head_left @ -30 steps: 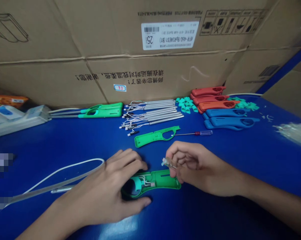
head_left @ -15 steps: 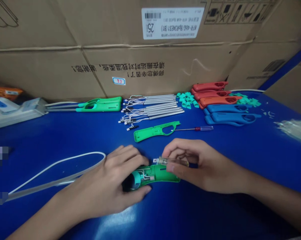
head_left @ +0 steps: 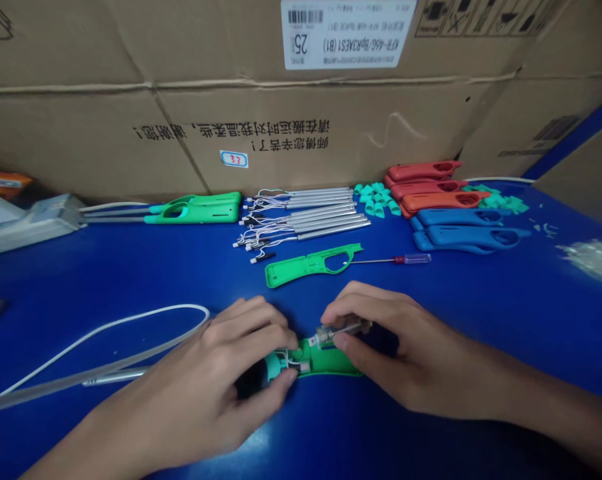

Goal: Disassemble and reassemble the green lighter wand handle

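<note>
A green lighter shell half point(head_left: 331, 360) lies on the blue table with teal and white-wired parts at its left end. My left hand point(head_left: 245, 360) is closed round that left end, fingers at the far edge and thumb at the near one. Between the thumb and fingers of my right hand point(head_left: 381, 333) is a small clear cylinder point(head_left: 331, 333) with a white tip pointing left, held just over the shell. My right palm hides part of the shell's right end. A metal rod point(head_left: 115, 377) extends left from under my left hand.
Another green shell half point(head_left: 311, 263) and a screwdriver point(head_left: 415, 259) lie beyond my hands. Metal rods with wires point(head_left: 325, 217), teal caps point(head_left: 378, 200), red shells point(head_left: 423, 171) and blue shells point(head_left: 473, 237) line the cardboard box point(head_left: 231, 120). A power strip point(head_left: 35, 223) is at left.
The clear cylinder in my right hand has come down closer to the green shell. My left fingers have shifted slightly over the shell's left end. The camera view has moved a little.
</note>
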A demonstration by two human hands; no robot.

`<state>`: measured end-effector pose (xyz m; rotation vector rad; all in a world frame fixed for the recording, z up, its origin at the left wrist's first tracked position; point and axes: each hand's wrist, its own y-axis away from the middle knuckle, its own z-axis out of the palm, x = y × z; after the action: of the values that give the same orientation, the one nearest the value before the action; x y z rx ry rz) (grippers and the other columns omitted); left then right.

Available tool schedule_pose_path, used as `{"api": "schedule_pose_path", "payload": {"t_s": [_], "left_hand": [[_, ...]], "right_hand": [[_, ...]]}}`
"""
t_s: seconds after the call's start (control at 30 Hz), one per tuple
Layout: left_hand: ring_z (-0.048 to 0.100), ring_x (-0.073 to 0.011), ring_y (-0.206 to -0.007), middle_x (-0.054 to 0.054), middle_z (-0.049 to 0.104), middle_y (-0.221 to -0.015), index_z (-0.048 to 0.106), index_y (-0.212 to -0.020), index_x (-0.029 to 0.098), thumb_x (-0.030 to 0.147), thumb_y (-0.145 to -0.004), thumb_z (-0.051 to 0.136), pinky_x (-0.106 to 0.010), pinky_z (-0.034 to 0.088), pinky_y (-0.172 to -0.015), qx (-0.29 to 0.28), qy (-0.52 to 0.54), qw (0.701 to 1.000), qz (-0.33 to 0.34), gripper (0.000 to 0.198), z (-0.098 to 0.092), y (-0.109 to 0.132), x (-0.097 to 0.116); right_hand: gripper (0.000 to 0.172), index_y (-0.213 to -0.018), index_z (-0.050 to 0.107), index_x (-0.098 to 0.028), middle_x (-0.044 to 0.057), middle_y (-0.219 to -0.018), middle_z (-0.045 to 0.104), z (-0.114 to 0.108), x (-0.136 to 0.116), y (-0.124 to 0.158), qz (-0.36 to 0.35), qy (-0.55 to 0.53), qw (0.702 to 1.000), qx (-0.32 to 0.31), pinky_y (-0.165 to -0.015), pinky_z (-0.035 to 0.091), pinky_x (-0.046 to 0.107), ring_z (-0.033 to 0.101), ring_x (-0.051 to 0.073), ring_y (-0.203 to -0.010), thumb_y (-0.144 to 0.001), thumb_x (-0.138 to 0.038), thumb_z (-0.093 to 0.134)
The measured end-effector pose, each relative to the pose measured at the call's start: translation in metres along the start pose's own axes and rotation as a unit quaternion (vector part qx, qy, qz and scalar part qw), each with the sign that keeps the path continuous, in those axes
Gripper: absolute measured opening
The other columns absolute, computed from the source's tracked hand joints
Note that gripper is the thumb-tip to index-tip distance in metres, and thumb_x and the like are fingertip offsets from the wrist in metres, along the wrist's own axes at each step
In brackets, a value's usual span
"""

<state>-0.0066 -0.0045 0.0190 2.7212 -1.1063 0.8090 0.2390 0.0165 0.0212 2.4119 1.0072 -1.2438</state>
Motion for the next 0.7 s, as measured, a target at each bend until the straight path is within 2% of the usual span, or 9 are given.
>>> {"api": "schedule_pose_path", "payload": {"t_s": [0.13,0.3,0.43,0.7], "left_hand": [[0.060,-0.0167,-0.089,-0.002,0.063,-0.096,0.060,-0.098,0.023,0.021,-0.091,0.054,-0.030,0.050,-0.077,-0.013,0.028,0.999,-0.041,0.010,0.0012,0.0010,0.0002],[0.059,-0.0160,-0.092,0.001,0.063,-0.097,0.059,-0.097,0.025,0.024,-0.093,0.053,-0.030,0.049,-0.080,-0.023,0.046,0.996,-0.066,0.007,-0.0004,0.0011,0.0010],[0.058,-0.0147,-0.090,0.002,0.063,-0.095,0.058,-0.093,0.024,0.023,-0.099,0.044,-0.030,0.047,-0.081,-0.031,0.052,0.996,-0.070,0.015,-0.0012,-0.0022,0.0019],[0.059,-0.0130,-0.086,0.002,0.063,-0.092,0.057,-0.090,0.023,0.019,-0.094,0.049,-0.026,0.047,-0.078,-0.019,0.067,0.994,-0.083,0.010,0.0007,-0.0055,0.0004]], "right_hand": [[0.017,-0.109,0.060,-0.023,0.000,-0.093,0.060,0.0006,-0.0006,0.0005,0.005,0.022,0.999,-0.026,-0.079,0.044,0.025,0.057,0.012,-0.086,-0.096,-0.017,0.051],[0.012,-0.100,0.060,-0.021,0.002,-0.095,0.060,0.0004,-0.0033,0.0010,0.001,0.044,0.998,-0.054,-0.075,0.044,0.027,0.057,0.014,-0.086,-0.098,-0.020,0.048],[0.015,-0.100,0.059,-0.020,0.003,-0.091,0.059,0.0013,-0.0035,0.0006,-0.009,0.076,0.995,-0.062,-0.077,0.043,0.029,0.054,0.015,-0.086,-0.101,-0.022,0.043],[0.014,-0.105,0.058,-0.021,0.002,-0.091,0.059,0.0016,-0.0028,0.0019,-0.027,0.079,0.995,-0.052,-0.077,0.043,0.028,0.054,0.015,-0.087,-0.100,-0.020,0.045]]}}
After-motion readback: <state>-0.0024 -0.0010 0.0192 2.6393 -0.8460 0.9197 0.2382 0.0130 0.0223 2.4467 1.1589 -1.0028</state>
